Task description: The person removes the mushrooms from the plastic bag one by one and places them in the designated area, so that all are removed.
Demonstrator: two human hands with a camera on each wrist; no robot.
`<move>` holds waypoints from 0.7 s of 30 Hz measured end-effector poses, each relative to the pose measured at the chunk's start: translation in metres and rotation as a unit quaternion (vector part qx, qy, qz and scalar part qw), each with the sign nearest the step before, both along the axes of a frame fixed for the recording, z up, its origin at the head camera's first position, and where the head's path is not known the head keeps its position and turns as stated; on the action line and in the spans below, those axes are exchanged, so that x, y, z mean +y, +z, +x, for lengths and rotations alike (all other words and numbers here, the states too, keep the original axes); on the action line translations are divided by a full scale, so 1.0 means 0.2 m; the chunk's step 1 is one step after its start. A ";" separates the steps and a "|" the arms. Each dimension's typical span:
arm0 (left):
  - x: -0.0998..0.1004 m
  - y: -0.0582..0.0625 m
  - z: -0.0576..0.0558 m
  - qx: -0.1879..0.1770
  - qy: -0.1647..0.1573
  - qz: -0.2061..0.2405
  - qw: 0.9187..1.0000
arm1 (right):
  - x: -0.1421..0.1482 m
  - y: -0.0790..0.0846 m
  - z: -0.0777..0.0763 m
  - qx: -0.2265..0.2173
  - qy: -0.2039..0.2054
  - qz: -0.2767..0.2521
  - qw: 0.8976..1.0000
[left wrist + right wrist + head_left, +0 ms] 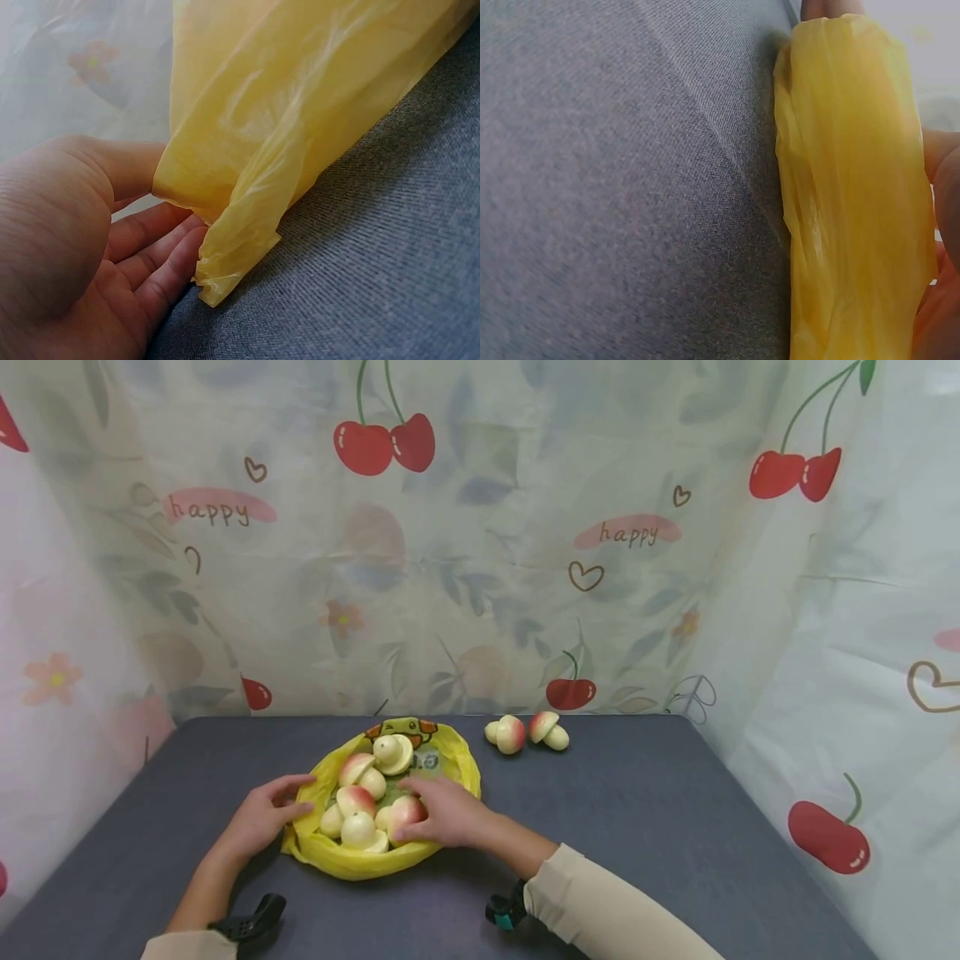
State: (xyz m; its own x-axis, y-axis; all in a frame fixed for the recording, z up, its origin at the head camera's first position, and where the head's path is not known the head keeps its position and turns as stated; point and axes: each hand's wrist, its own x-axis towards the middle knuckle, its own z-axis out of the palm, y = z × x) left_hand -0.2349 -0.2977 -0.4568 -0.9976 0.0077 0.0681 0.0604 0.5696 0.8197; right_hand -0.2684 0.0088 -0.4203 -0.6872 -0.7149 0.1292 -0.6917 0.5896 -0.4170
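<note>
A yellow plastic bag (360, 867) lies spread with its mouth up and its rim rolled down. Several mushroom-shaped pieces with cream stems and pink-tinged caps are inside it, among them an upturned piece (393, 753). My left hand (258, 817) holds the bag's left rim. In the left wrist view the yellow plastic (255, 180) runs between that thumb and the fingers. Over the bag's right side reaches my right hand (450, 814), its thumb and fingers around a pink-capped mushroom (405, 817). The bag's side (855, 187) hides most of this hand in the right wrist view.
Two more mushroom pieces, one on the left (506, 734) and one on the right (550, 731), lie behind the bag near the back edge. The dark grey table (637, 827) is bordered by a printed curtain (480, 543) at the back and sides.
</note>
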 end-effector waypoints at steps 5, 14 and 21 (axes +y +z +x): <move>-0.01 -0.01 0.00 0.001 0.000 -0.002 1.000 | 0.00 0.00 0.00 0.004 0.010 -0.014 1.000; -0.01 -0.01 0.00 0.000 -0.001 0.004 1.000 | 0.06 0.03 -0.02 -0.004 0.017 -0.015 1.000; -0.01 -0.01 0.00 0.006 -0.004 0.003 1.000 | 0.11 0.06 -0.03 0.020 0.008 -0.029 0.999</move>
State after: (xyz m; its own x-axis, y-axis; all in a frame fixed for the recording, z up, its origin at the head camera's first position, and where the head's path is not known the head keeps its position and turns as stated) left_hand -0.2355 -0.3000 -0.4596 -0.9967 0.0153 0.0801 0.0747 0.5645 0.8221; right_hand -0.2752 0.0307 -0.4081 -0.6689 -0.7163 0.1986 -0.7179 0.5534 -0.4223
